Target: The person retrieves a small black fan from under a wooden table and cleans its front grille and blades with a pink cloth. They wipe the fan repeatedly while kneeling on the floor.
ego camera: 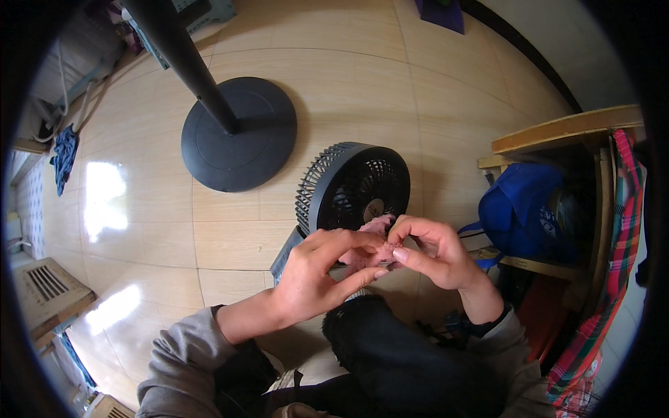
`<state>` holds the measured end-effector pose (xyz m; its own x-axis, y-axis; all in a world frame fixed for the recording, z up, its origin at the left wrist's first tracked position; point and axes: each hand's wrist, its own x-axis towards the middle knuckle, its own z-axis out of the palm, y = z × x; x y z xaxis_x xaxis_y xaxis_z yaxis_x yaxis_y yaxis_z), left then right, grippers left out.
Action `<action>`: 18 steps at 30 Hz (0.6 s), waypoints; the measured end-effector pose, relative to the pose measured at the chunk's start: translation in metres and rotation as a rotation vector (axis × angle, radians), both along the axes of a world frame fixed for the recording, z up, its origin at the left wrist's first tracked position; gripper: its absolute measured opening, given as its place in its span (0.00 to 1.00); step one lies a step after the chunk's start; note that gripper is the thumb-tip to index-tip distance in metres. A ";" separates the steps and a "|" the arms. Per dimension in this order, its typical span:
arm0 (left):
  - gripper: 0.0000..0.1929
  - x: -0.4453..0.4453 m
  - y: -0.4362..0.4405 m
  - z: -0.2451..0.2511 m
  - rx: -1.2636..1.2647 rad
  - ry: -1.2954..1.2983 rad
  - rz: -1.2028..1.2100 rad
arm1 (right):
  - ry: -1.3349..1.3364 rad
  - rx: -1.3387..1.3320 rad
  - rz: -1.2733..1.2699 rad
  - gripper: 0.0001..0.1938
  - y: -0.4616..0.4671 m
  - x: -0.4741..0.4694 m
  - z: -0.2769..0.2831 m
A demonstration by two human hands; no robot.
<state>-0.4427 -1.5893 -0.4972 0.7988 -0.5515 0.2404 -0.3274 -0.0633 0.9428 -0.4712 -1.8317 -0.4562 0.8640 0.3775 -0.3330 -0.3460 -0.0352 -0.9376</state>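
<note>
A damp-looking pink cloth (360, 257), bunched up, is held between both hands above the person's knees. My left hand (321, 271) grips it from the left with thumb and fingers. From the right, my right hand (431, 251) pinches its edge between thumb and index finger. Just beyond the hands a black and grey fan head (360, 188) faces right, with a round badge at the middle of its grille. The fan's lower part is partly hidden behind my left hand.
A round dark base (240, 151) with a tilted pole stands on the tiled floor at upper left. At right, a wooden shelf (564, 125) holds a blue bag (517, 209), beside a plaid cloth (601, 313). Wooden stools (52, 308) stand at far left; a purple container (441, 15) is at top.
</note>
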 end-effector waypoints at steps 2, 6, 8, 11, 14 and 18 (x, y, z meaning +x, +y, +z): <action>0.19 -0.004 -0.005 -0.001 -0.093 0.191 0.017 | -0.070 0.006 0.024 0.08 0.003 -0.002 0.000; 0.22 -0.009 -0.002 -0.005 -0.084 0.321 -0.045 | -0.188 -0.139 0.025 0.09 0.007 -0.007 -0.003; 0.22 -0.010 0.003 -0.005 -0.100 0.458 -0.068 | -0.219 -0.199 0.020 0.09 0.006 -0.008 -0.005; 0.24 -0.006 0.007 -0.005 -0.069 0.520 -0.109 | 0.046 -0.065 -0.063 0.07 0.001 -0.008 -0.006; 0.21 -0.003 0.006 -0.004 -0.050 0.577 -0.123 | -0.177 -0.192 0.041 0.05 -0.003 -0.006 -0.005; 0.10 0.000 0.006 -0.004 0.062 0.399 -0.158 | -0.193 -0.181 0.095 0.05 0.000 -0.006 -0.005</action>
<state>-0.4427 -1.5836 -0.5012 0.7271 -0.6781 -0.1072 0.0513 -0.1020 0.9935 -0.4768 -1.8321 -0.4617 0.8814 0.4096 -0.2355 -0.1491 -0.2318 -0.9613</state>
